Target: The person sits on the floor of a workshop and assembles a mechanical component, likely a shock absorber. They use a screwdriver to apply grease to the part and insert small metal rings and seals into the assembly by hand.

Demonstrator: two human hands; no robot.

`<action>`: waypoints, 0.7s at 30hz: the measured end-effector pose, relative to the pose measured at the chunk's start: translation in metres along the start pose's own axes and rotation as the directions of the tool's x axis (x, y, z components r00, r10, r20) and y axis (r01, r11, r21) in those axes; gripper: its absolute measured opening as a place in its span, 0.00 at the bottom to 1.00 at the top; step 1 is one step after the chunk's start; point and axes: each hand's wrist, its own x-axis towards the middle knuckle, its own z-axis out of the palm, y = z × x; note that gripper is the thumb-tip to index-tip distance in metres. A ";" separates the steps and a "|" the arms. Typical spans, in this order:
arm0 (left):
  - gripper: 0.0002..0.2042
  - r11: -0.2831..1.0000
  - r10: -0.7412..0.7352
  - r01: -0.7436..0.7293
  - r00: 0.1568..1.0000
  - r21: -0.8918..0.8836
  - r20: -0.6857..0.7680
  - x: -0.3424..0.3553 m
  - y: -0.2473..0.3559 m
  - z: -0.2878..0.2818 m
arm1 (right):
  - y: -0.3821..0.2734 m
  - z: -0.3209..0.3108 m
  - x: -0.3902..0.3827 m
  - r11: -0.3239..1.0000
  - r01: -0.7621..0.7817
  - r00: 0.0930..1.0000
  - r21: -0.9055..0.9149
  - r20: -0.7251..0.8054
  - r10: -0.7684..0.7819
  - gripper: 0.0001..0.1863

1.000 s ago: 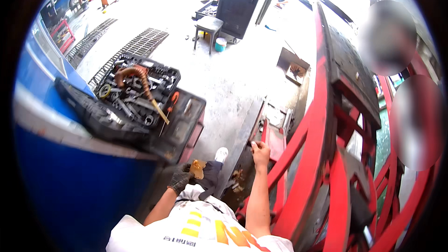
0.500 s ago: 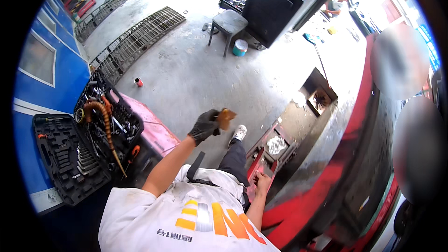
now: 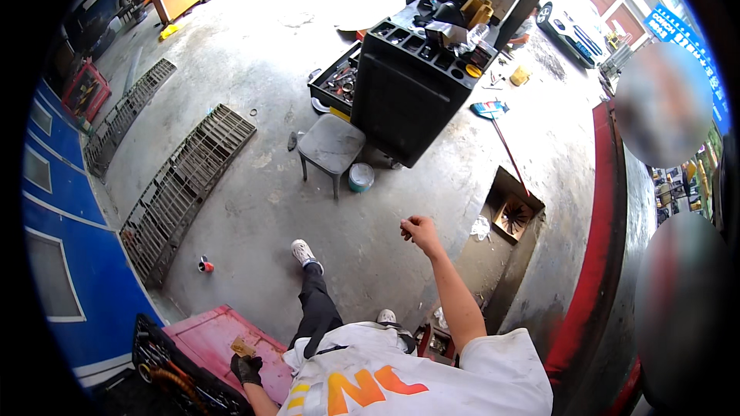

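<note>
My left hand (image 3: 247, 369), in a dark work glove, is closed on a small flat brownish-yellow piece (image 3: 243, 347) whose kind I cannot make out. It is over the worn pink-red panel (image 3: 206, 329), close to the open black tool case (image 3: 166, 358). My bare right hand (image 3: 418, 233) is out in front over the concrete floor, its fingers curled together. Nothing shows in them. A corrugated orange-brown hose (image 3: 176, 382) lies across the tools in the case.
Ahead stand a grey stool (image 3: 331, 141), a teal-and-white bucket (image 3: 361, 178) and a black tool cabinet (image 3: 412, 100) with an open drawer. Metal grates (image 3: 189, 185) lie left, beside a red can (image 3: 205, 265). A floor pit (image 3: 512, 212) and red-edged lift (image 3: 590, 262) are right.
My view has shifted and I have stepped forward. My left hand has moved down and left with the brownish piece, over the pink-red panel. My right hand has swung up and forward.
</note>
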 end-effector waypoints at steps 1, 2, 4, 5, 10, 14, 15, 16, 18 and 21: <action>0.19 0.999 -0.022 0.023 0.999 -0.038 0.027 0.032 0.012 0.007 | -0.014 0.015 0.030 1.000 0.005 1.000 0.015 -0.020 -0.005 0.14; 0.21 0.996 -0.048 0.052 0.997 -0.070 0.063 0.067 0.024 0.015 | -0.018 0.026 0.058 1.000 0.002 0.999 -0.006 -0.038 -0.003 0.13; 0.09 0.960 -0.048 0.077 0.992 -0.268 0.113 0.125 0.090 0.077 | -0.002 0.046 0.096 0.998 -0.060 0.991 -0.005 -0.123 0.059 0.13; 0.04 0.930 -0.049 0.097 0.989 -0.355 0.141 0.146 0.131 0.116 | 0.021 0.054 0.105 0.990 -0.143 0.980 0.018 -0.140 0.144 0.12; 0.15 0.940 0.316 -0.336 0.923 0.061 0.220 0.193 0.370 0.311 | 0.140 0.119 0.064 0.772 -0.588 0.789 -0.241 0.041 0.613 0.08; 0.19 0.926 0.315 -0.365 0.889 0.096 0.334 0.268 0.483 0.408 | 0.097 0.183 0.050 0.457 -0.837 0.494 -0.303 -0.057 0.867 0.11; 0.19 0.941 0.260 -0.312 0.915 0.130 0.309 0.302 0.494 0.424 | 0.087 0.199 0.060 0.416 -0.854 0.458 -0.312 -0.071 0.886 0.11; 0.20 0.944 0.249 -0.301 0.919 0.134 0.305 0.325 0.512 0.440 | 0.078 0.217 0.088 0.429 -0.851 0.470 -0.302 -0.076 0.879 0.12; 0.15 0.943 0.209 -0.262 0.946 0.205 0.250 0.381 0.519 0.461 | 0.051 0.250 0.143 0.403 -0.869 0.447 -0.287 -0.103 0.889 0.13; 0.09 0.983 0.060 -0.061 0.998 0.175 0.015 0.501 0.487 0.392 | -0.012 0.305 0.283 0.526 -0.820 0.548 -0.227 -0.042 0.836 0.15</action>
